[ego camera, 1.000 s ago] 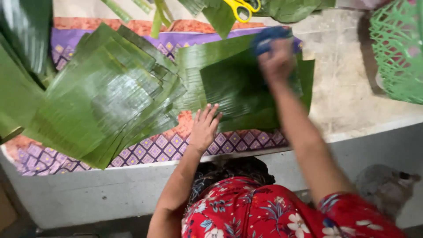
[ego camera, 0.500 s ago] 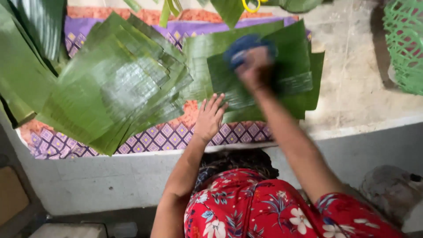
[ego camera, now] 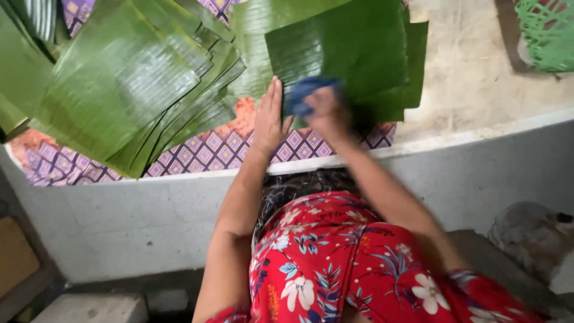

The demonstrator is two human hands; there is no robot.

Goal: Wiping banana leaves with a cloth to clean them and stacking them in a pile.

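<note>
**Cloth drawn back to the near edge of the leaf**

The right hand (ego camera: 326,110) is now working at the near edge of the top banana leaf (ego camera: 350,51), whereas half a second ago it was pressing the blue cloth (ego camera: 302,96) further up, around the leaf's middle, and a second ago near its far corner. That run of positions is reading as one long wiping stroke pulled toward the body, and it is suggesting this pass over the leaf is nearly finished. The fingers are curling closed around the bunched cloth, gripping it tightly; motion blur is smearing the hand, so exactly how the fingers are wrapping it is hard to make out.

The left hand (ego camera: 269,116) is lying flat and open, fingers together, holding nothing, pinning the leaf's near left corner just beside the cloth, much as it was doing earlier.

The leaf being wiped is sitting on top of a few others on the purple patterned mat (ego camera: 209,149), at the edge of the pale concrete ledge (ego camera: 478,90). It is looking dark green, glossy and finely ribbed, cut into a rough rectangle. To the left, a fanned stack of cut leaves (ego camera: 131,84) is spreading across the mat. A green mesh basket (ego camera: 547,33) is standing at the far right.
</note>
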